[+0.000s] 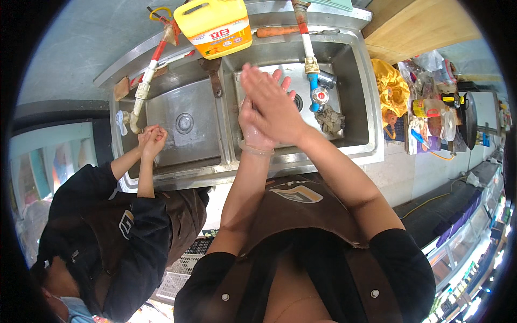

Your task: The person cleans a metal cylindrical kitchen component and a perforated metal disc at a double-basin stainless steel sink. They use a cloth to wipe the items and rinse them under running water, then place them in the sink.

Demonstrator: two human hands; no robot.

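Over the right basin [355,80] of a steel double sink, my two hands are pressed together, wet and holding no object. My right hand [276,107] lies flat across my left, its fingertips blurred. Beneath it is my left hand [254,131], with soapy-looking wetness on the wrist; some of its fingers show spread beyond the right hand, and its palm is mostly hidden. A pale bangle [256,149] circles the left wrist. Just right of my hands, a pipe tap [309,52] with a blue valve reaches into the basin. Near it lie a crumpled grey cloth [331,120] and a dark cup [327,79].
At my left, another person's clasped hands [152,141] are over the left basin [181,149], beside a second tap [147,76]. A cleaver [212,74] rests on the divider. Behind it stands a yellow detergent jug [214,30]. Bags and bottles crowd a shelf [432,109] at right.
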